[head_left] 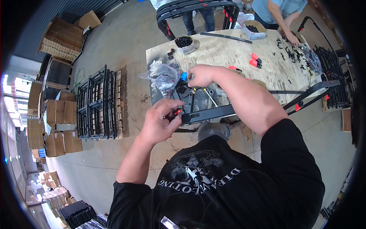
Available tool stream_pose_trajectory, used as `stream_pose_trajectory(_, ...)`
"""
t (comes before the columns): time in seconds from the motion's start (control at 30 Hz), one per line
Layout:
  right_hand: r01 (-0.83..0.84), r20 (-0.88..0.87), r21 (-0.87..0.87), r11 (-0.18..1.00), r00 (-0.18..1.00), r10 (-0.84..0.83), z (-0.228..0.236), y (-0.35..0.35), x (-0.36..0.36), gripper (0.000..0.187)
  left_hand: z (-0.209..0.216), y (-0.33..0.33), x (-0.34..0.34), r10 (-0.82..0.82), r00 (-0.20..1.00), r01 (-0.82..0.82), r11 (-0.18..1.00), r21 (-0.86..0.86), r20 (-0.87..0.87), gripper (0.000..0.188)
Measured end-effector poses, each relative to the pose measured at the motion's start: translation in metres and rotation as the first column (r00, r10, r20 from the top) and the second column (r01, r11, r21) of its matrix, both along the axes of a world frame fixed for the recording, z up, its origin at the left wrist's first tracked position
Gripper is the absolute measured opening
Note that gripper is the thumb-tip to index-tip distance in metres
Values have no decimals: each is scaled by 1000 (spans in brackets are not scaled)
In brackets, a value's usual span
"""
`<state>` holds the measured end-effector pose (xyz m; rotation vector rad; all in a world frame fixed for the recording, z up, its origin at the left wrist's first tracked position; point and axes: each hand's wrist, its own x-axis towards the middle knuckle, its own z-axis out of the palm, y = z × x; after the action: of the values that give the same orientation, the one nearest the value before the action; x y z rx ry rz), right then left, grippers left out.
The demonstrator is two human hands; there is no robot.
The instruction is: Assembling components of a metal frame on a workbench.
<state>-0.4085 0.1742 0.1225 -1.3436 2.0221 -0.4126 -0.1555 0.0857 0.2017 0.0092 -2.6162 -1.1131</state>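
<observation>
Left hand (pixel 158 122): fingers pinched on a small red part (pixel 177 112) at the end of the black frame bar (pixel 207 114), at the worktop (pixel 232 53) near edge. Right hand (pixel 202 75): fingers curled together beside a clear parts bag (pixel 162 76); what they grip cannot be told.

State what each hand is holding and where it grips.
The left hand pinches a small red part at the near end of the black frame bar. The right hand closes on something small over the table; what it holds cannot be told.
</observation>
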Motion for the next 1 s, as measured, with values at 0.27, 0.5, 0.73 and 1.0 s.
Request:
stream_pose_trajectory(0.27,-12,-5,-30,999,1000,12,-3,2,-7,46,-4,18,1,9,998,-10,1000,23,64,26)
stream_pose_trajectory(0.5,-14,-15,-38,999,1000,13,-3,2,-9,47,-20,19,-2,-107,993,98,981,-165,-46,29)
stream_pose_trajectory(0.73,-8,-24,-40,999,1000,8,-9,0,-8,47,-13,28,0,-38,998,28,984,-175,-56,28)
stream_pose_trajectory(1.0,15,-18,-44,999,1000,-16,-12,0,-9,47,-6,39,8,39,990,-53,993,105,132,24)
